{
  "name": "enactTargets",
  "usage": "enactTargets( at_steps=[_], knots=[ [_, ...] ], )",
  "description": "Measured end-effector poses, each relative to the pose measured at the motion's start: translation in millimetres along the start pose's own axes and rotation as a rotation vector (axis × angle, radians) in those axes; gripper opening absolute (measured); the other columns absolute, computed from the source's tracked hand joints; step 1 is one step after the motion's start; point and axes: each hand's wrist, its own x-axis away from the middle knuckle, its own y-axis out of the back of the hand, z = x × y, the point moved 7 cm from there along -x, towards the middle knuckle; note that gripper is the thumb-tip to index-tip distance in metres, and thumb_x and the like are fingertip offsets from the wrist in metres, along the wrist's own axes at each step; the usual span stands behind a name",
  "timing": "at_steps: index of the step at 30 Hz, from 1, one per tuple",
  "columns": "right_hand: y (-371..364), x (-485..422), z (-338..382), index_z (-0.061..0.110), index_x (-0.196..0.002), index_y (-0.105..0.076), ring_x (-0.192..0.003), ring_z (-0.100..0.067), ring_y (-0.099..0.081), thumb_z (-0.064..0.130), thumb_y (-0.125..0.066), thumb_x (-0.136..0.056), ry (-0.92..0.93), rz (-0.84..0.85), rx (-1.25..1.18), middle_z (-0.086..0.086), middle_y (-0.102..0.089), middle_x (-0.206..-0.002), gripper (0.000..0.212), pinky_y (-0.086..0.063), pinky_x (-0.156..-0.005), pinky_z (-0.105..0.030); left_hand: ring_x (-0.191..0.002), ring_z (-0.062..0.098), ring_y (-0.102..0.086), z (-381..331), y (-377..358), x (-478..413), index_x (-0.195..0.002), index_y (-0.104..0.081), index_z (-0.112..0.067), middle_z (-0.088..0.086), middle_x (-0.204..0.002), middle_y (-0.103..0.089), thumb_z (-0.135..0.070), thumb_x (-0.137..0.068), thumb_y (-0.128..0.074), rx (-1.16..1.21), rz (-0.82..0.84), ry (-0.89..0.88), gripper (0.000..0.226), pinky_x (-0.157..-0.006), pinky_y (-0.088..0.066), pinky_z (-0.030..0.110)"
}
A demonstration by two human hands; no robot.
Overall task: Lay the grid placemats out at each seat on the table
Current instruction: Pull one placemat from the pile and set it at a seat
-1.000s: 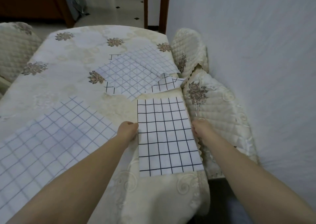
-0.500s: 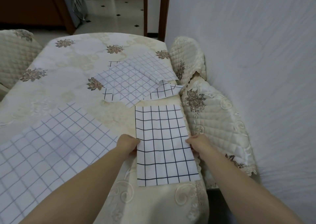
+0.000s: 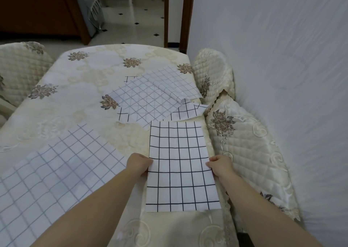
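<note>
A white placemat with a dark grid (image 3: pixel 180 163) lies at the table's near right corner, its near end hanging over the edge. My left hand (image 3: pixel 139 163) pinches its left edge and my right hand (image 3: pixel 219 164) pinches its right edge. A larger, faint-gridded placemat (image 3: pixel 56 175) lies flat at the near left. Further back on the right, a loose pile of placemats (image 3: pixel 154 98) overlaps, some with curled corners. The table (image 3: pixel 79 81) wears a cream floral cloth.
Two quilted cream chairs (image 3: pixel 243 145) stand pushed in along the right side, tight against a white wall (image 3: pixel 282 58). Another quilted chair (image 3: pixel 18 67) is at the far left. A doorway and tiled floor (image 3: pixel 135 7) lie beyond the table.
Both hands have slid the dark-grid placemat toward me, so it has drawn away from the pile and hangs further over the near edge. My view has tilted up slightly.
</note>
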Motion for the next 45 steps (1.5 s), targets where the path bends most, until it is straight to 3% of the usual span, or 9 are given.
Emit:
enactTargets(
  at_steps=[7,14,17,19,22,26,30,35,45],
  knots=[
    [-3,-1,5,0.014,-0.07,-0.06,-0.081,-0.024,-0.06,0.003,-0.071,-0.074,0.013,-0.026,0.03,-0.008,-0.063,-0.078,0.016,-0.051,-0.079,-0.034,-0.063,0.024,-0.051,3,-3,-5,-0.07,-0.058,-0.007,0.014,-0.068,-0.053,-0.004,-0.076,-0.065,-0.025,0.019,0.016,0.01,-0.063,-0.05,0.032],
    [-1,3,9,0.01,-0.074,-0.064,-0.079,-0.026,-0.062,0.003,-0.07,-0.073,0.033,-0.022,0.075,-0.01,-0.064,-0.078,0.01,-0.053,-0.077,-0.035,-0.063,0.026,-0.058,13,-1,-14,-0.066,-0.058,-0.006,0.017,-0.067,-0.059,-0.007,-0.069,-0.067,-0.037,0.044,0.027,0.009,-0.078,-0.056,0.053],
    [4,8,14,0.006,-0.092,-0.065,-0.092,-0.03,-0.063,0.01,-0.066,-0.078,0.081,-0.061,0.179,-0.01,-0.065,-0.091,0.015,-0.049,-0.075,-0.032,-0.053,0.023,-0.053,5,5,-4,-0.059,-0.051,-0.01,0.012,-0.057,-0.056,-0.012,-0.07,-0.062,-0.217,-0.01,-0.028,0.015,-0.062,-0.057,0.039],
    [8,16,26,0.007,-0.107,-0.061,-0.099,-0.031,-0.058,0.013,-0.062,-0.081,0.172,-0.124,0.314,-0.012,-0.06,-0.105,0.027,-0.042,-0.072,-0.03,-0.05,0.021,-0.046,-10,11,9,-0.061,-0.048,-0.012,0.003,-0.057,-0.05,-0.011,-0.075,-0.054,-0.452,-0.116,-0.126,0.015,-0.05,-0.041,0.026],
    [-7,36,46,0.011,-0.119,-0.057,-0.113,-0.028,-0.047,0.02,-0.059,-0.086,0.427,-0.165,0.538,-0.01,-0.052,-0.121,0.034,-0.044,-0.086,-0.037,-0.076,0.021,-0.055,-31,3,28,-0.087,-0.06,-0.012,0.002,-0.087,-0.058,-0.013,-0.089,-0.047,-0.701,-0.219,-0.373,0.013,-0.062,-0.041,0.029],
    [-65,74,49,0.018,-0.137,-0.045,-0.135,-0.026,-0.03,0.031,-0.054,-0.091,0.675,0.123,0.683,-0.006,-0.036,-0.145,0.049,-0.032,-0.109,-0.036,-0.119,0.023,-0.047,-36,-46,56,-0.117,-0.059,-0.009,0.005,-0.126,-0.052,-0.018,-0.09,-0.053,-0.812,0.015,-0.699,0.029,-0.093,-0.044,0.032],
    [-95,96,37,0.03,-0.148,-0.027,-0.148,-0.023,-0.008,0.043,-0.055,-0.09,0.732,0.29,0.832,-0.001,-0.013,-0.16,0.065,-0.013,-0.118,-0.04,-0.146,0.031,-0.016,-10,-77,71,-0.143,-0.034,-0.012,0.011,-0.156,-0.023,-0.044,-0.086,-0.062,-1.038,0.188,-0.659,0.071,-0.116,-0.025,0.041],
    [-88,85,15,0.035,-0.152,-0.012,-0.149,-0.021,0.003,0.052,-0.063,-0.082,0.686,0.361,0.923,0.0,0.002,-0.162,0.088,-0.008,-0.121,-0.041,-0.147,0.036,0.012,14,-72,73,-0.153,0.003,-0.015,0.014,-0.161,0.011,-0.057,-0.079,-0.065,-1.214,0.274,-0.55,0.109,-0.121,-0.009,0.048],
    [-26,68,-16,0.014,-0.154,0.002,-0.149,-0.022,0.007,0.039,-0.077,-0.074,0.542,0.419,1.021,-0.006,0.013,-0.161,0.115,-0.013,-0.121,-0.035,-0.149,0.025,0.012,34,-42,65,-0.152,0.013,-0.019,0.01,-0.161,0.016,-0.07,-0.065,-0.068,-1.322,0.255,-0.578,0.13,-0.119,0.002,0.053]
  ],
)
